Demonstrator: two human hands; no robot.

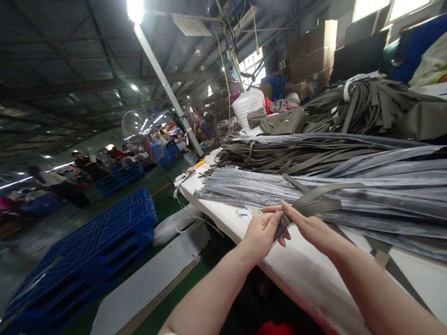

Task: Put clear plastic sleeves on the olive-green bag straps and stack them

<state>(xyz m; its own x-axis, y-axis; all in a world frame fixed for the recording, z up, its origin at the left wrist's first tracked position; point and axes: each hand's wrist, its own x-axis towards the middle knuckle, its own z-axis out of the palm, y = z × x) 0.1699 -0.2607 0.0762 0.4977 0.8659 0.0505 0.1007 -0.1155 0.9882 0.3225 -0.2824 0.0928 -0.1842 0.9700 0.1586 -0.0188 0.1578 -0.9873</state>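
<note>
Above the near edge of the white table [307,274], my two hands meet at one end of an olive-grey strap [314,200]. My left hand [262,232] is closed, its thumb pressed on the strap's end. My right hand [303,225] lies against the same end with its fingers closed on it, partly hidden behind the left. The strap loops up and to the right over a layer of pale grey plastic-wrapped strips [244,184]. Another olive strap [398,270] hangs over the table under my right forearm.
Dark olive straps [286,156] lie in a long bundle behind the wrapped strips, with a larger heap [370,102] at the back right. Blue plastic pallets [104,242] and a white board [157,274] are on the floor at left. Several people are in the distance.
</note>
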